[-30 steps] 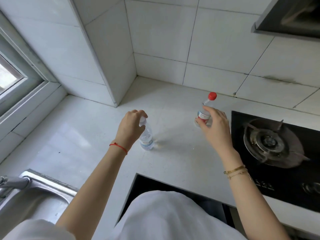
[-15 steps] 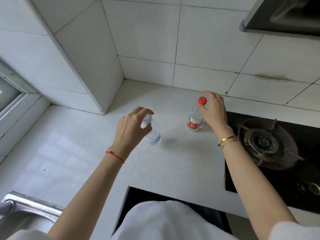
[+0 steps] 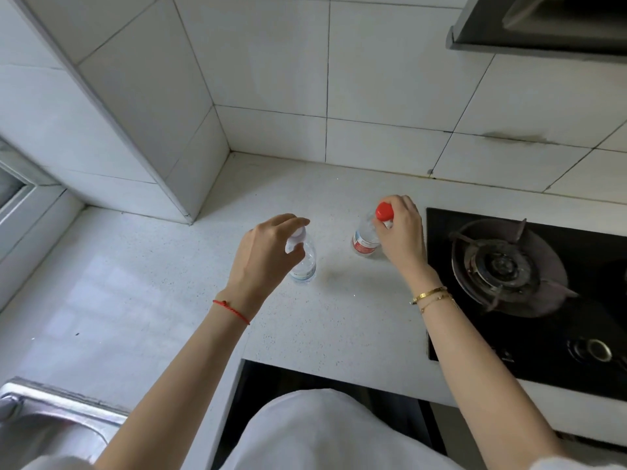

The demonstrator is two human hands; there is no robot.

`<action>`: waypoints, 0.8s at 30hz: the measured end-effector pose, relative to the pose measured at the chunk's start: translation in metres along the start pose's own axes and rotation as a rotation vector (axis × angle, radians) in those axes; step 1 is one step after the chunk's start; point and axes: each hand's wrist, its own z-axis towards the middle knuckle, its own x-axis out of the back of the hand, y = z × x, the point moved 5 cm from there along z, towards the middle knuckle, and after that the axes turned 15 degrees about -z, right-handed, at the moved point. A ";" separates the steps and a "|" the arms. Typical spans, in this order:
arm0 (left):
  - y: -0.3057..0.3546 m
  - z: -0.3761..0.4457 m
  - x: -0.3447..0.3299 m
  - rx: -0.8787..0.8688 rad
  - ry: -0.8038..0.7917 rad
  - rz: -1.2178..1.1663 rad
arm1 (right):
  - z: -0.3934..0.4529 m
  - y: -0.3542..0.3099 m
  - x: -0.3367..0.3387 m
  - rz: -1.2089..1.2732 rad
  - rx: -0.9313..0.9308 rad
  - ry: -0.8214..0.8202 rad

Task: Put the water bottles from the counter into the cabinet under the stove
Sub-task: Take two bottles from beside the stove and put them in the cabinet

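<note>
two bottles stand mid-frame on the counter (image 3: 169, 300). since a second ago the right hand (image 3: 402, 237) slid up to pinch the red-capped bottle (image 3: 366, 239) by its neck, left hand (image 3: 268, 254) clamped round the clear bottle (image 3: 305, 266). lift-off looks next, cabinet isn't visible yet.

A home kitchen: a black glass gas stove (image 3: 529, 293) is set into a speckled white bench (image 3: 169, 300) (tiled walls (image 3: 373, 79) behind), with a steel sink (image 3: 51, 425) and range hood (image 3: 543, 25).
</note>
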 end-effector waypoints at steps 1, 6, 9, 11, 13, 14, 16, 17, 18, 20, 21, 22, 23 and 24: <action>0.002 -0.004 -0.001 -0.007 -0.002 0.000 | -0.010 -0.001 0.007 0.011 0.003 0.020; 0.015 -0.035 -0.001 -0.058 -0.035 -0.019 | -0.070 -0.007 0.050 0.079 -0.003 0.083; 0.027 -0.061 0.000 -0.100 -0.065 -0.043 | -0.118 -0.008 0.073 0.090 -0.050 0.106; 0.036 -0.080 -0.001 -0.127 -0.091 -0.059 | -0.154 -0.009 0.085 0.071 -0.085 0.123; 0.045 -0.100 -0.002 -0.157 -0.128 -0.082 | -0.191 -0.010 0.097 0.052 -0.138 0.140; 0.050 -0.110 -0.003 -0.168 -0.147 -0.097 | -0.210 -0.011 0.103 0.045 -0.166 0.151; 0.061 -0.131 -0.007 -0.191 -0.194 -0.124 | -0.247 -0.011 0.114 0.034 -0.221 0.172; 0.067 -0.140 -0.009 -0.205 -0.215 -0.133 | -0.265 -0.010 0.119 0.029 -0.244 0.178; 0.074 -0.150 -0.011 -0.220 -0.236 -0.143 | -0.283 -0.008 0.124 0.025 -0.267 0.178; 0.090 -0.170 -0.016 -0.243 -0.287 -0.171 | -0.319 -0.004 0.135 0.019 -0.324 0.178; 0.098 -0.180 -0.020 -0.260 -0.317 -0.183 | -0.336 -0.002 0.141 0.013 -0.351 0.188; 0.107 -0.189 -0.025 -0.282 -0.347 -0.191 | -0.353 0.001 0.147 0.003 -0.377 0.203; 0.117 -0.198 -0.029 -0.305 -0.376 -0.199 | -0.370 0.005 0.154 -0.005 -0.404 0.220; 0.127 -0.207 -0.035 -0.327 -0.403 -0.206 | -0.386 0.009 0.160 -0.008 -0.431 0.237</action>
